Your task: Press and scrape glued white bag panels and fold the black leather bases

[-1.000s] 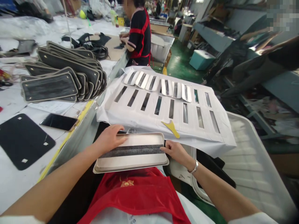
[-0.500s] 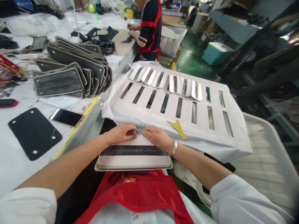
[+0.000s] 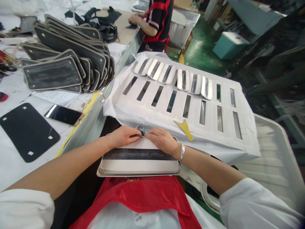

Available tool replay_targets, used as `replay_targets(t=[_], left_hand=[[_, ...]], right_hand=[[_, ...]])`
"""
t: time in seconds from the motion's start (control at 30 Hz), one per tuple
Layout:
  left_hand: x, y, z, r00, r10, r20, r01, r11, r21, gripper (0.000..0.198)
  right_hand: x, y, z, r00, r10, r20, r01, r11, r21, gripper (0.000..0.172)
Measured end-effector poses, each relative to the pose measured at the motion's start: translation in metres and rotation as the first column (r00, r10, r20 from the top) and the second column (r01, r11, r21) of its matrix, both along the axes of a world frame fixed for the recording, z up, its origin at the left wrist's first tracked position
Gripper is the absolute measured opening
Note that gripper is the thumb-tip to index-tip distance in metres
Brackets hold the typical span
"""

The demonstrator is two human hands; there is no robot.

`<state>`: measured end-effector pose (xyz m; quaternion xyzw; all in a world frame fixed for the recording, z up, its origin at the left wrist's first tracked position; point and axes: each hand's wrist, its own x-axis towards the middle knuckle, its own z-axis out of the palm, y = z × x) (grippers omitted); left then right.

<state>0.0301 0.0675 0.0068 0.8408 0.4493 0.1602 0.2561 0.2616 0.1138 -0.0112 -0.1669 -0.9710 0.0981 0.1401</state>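
Note:
Close in front of my body lies a white rounded panel (image 3: 140, 166) with a dark stripe across it; what looks like a stack of such panels shows at its near edge. My left hand (image 3: 124, 137) is closed on the panel's far edge, thumb and fingers pinched together. Beside it, my right hand (image 3: 163, 140) grips the same edge with bent fingers, the wrist wearing a silver bracelet. Between the fingertips shows a small clear and dark bit that I cannot make out. A yellow flat tool (image 3: 186, 129) rests on the white sheet just beyond my right hand.
Ahead, a white sheet (image 3: 152, 119) with slots bears several small striped panels (image 3: 166, 73). On the left table sit a pile of dark panels (image 3: 52, 74), a phone (image 3: 64, 115) and a black panel (image 3: 30, 132). A co-worker (image 3: 154, 28) stands beyond.
The view has tilted down and shifted slightly. My hands stay at the panel's far edge, the fingertips slightly moved, and the dark bit between them shows more plainly.

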Motion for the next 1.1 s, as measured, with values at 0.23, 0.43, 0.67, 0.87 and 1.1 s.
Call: replay_targets(t=[0.23,0.43,0.67,0.87,1.1], left_hand=[[-0.004,-0.001,-0.011,0.997,-0.08,-0.009,0.08,0.988,0.131,0.027],[-0.003,-0.001,-0.008,0.986,-0.137,-0.092,0.151,0.973,0.173,0.03],[0.001,0.004,-0.006,0.975,-0.15,-0.163,0.176,0.972,0.158,0.023],[0.005,0.004,0.0,0.901,-0.262,-0.345,0.328,0.933,0.15,0.021],[0.013,-0.006,0.01,0.892,-0.224,-0.392,0.346,0.897,0.274,0.024]], right_hand=[[0.007,0.003,-0.006,0.998,0.059,-0.019,-0.058,0.997,0.043,0.034],[0.006,0.0,0.0,0.997,0.066,0.037,-0.067,0.997,0.041,0.034],[0.002,0.0,0.004,0.99,0.065,0.122,-0.074,0.995,0.072,0.03],[-0.008,-0.003,0.022,0.947,0.16,0.278,-0.197,0.974,0.108,0.025],[0.025,0.018,0.019,0.978,0.157,0.139,-0.16,0.987,0.016,0.026]])
